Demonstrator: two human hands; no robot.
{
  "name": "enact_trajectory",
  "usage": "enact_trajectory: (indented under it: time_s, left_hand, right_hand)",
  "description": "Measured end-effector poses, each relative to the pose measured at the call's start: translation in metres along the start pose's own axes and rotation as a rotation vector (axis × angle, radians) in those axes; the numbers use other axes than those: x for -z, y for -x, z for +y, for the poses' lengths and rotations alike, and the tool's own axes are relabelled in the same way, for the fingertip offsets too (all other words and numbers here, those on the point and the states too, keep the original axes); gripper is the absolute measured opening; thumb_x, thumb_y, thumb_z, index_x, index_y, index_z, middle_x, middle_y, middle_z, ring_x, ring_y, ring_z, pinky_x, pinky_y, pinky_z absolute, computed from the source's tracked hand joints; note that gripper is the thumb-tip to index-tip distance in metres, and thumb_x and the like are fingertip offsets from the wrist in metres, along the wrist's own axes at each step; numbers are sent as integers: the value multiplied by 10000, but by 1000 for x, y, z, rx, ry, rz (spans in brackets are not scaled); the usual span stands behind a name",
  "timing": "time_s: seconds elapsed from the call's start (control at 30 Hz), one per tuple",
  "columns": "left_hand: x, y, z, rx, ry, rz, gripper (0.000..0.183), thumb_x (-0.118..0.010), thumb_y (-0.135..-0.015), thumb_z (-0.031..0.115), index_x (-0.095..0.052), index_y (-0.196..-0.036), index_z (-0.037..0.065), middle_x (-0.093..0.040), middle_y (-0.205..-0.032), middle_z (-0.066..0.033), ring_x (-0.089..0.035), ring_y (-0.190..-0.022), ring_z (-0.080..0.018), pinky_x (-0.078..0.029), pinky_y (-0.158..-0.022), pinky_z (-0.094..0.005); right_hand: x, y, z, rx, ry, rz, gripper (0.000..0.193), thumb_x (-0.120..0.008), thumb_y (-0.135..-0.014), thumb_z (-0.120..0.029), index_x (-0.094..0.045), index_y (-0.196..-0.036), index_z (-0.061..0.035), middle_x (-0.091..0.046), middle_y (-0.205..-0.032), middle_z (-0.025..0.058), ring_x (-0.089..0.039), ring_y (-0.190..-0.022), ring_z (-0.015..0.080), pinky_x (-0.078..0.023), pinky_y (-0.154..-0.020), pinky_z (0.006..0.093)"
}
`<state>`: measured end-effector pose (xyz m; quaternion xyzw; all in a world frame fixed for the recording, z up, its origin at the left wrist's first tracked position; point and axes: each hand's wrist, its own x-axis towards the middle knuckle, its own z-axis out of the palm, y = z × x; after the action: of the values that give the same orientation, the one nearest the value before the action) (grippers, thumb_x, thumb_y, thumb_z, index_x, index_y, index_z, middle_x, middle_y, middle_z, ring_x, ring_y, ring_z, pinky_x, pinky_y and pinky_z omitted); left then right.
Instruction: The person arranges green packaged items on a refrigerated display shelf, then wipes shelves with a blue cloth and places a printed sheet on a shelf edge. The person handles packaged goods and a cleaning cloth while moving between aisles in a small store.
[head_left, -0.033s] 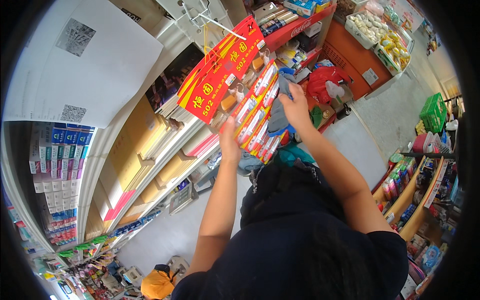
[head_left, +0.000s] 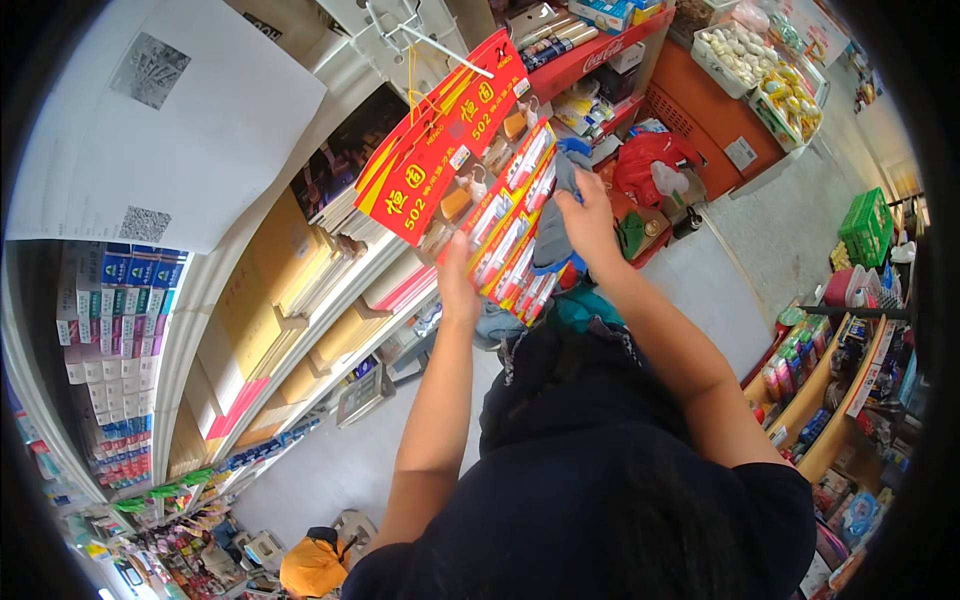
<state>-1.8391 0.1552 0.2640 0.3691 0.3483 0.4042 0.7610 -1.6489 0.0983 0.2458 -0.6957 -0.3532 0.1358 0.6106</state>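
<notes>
A bundle of red and yellow display cards [head_left: 440, 160] hangs from a white wire hook [head_left: 440, 45] in front of me. Strips of small tubes in blister packs [head_left: 510, 225] hang below them. My left hand [head_left: 458, 282] is raised and grips the lower left edge of the tube strips. My right hand [head_left: 588, 218] is on the right side of the strips, closed on a grey-blue cloth [head_left: 552, 238] that lies against them. Both forearms reach up from my dark top.
White paper sheets [head_left: 180, 130] and stacked cardboard boxes [head_left: 265, 290] line the shelves on the left, above rows of small blue-and-white packs [head_left: 115, 330]. A red bag [head_left: 650, 160], trays of goods [head_left: 745, 55], a green crate [head_left: 865, 225] and a bottle shelf [head_left: 800, 370] stand on the right.
</notes>
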Motion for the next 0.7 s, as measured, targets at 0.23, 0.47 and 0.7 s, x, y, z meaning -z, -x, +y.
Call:
enact_trajectory:
  time_s: [0.23, 0.47, 0.7]
  left_hand:
    - [-10, 2, 8, -45, -1, 74, 498, -583, -949, 420, -558, -1209, -4, -625, -1122, -105, -631, -980, -164, -524, -834, -313]
    - [-10, 3, 12, -50, -79, 110, 493, -587, -954, 401, -524, -1220, -9, -625, -1109, -129, -641, -959, -189, -531, -797, -321]
    - [1, 7, 25, -66, -36, 64, 494, -562, -970, 345, -471, -1276, -33, -613, -1170, -148, -631, -1040, -226, -524, -883, -363]
  right_hand:
    - [-11, 86, -34, 181, 97, -272, 395, -625, -771, -74, -618, -1162, -21, -564, -1128, 174, -578, -1029, 356, -480, -893, 376]
    - [4, 72, -36, 692, 244, -684, 310, -688, -719, -161, -662, -1023, -106, -572, -1011, 59, -612, -887, 268, -522, -743, 391]
    - [42, 9, -16, 416, 392, -137, 262, -626, -750, -133, -652, -1009, -95, -591, -1086, 107, -619, -936, 325, -518, -786, 401]
